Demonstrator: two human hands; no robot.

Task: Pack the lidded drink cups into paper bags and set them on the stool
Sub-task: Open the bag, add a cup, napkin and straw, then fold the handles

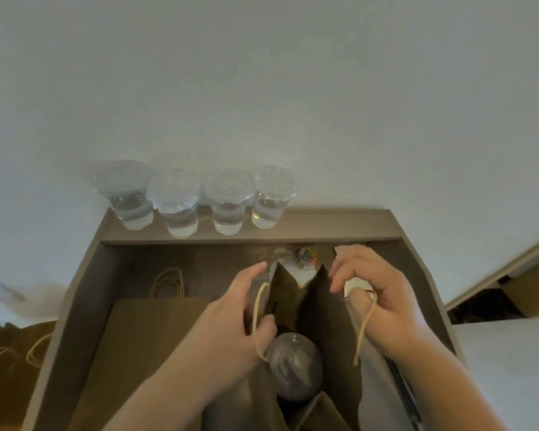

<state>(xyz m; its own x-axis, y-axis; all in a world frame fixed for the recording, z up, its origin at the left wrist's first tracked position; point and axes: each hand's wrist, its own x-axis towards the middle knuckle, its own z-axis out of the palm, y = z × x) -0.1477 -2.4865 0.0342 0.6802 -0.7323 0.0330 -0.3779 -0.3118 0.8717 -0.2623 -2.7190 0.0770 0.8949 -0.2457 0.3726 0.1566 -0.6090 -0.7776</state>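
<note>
A brown paper bag point(319, 309) stands open on the desk in front of me. Inside it sits a clear lidded cup point(294, 365), seen from above. My left hand point(243, 309) grips the bag's left rim beside its cord handle, thumb inside the mouth. My right hand point(383, 297) holds the right rim with curled fingers, and a small white object point(357, 286) is pinched there too. Several more lidded cups of clear liquid point(175, 203) stand in a row on the raised back ledge.
Flat paper bags point(156, 331) with cord handles lie stacked on the desk at left. A small container of coloured clips point(307, 256) sits behind the open bag. More brown bags point(13, 353) show low at the far left, off the desk. A white wall is behind.
</note>
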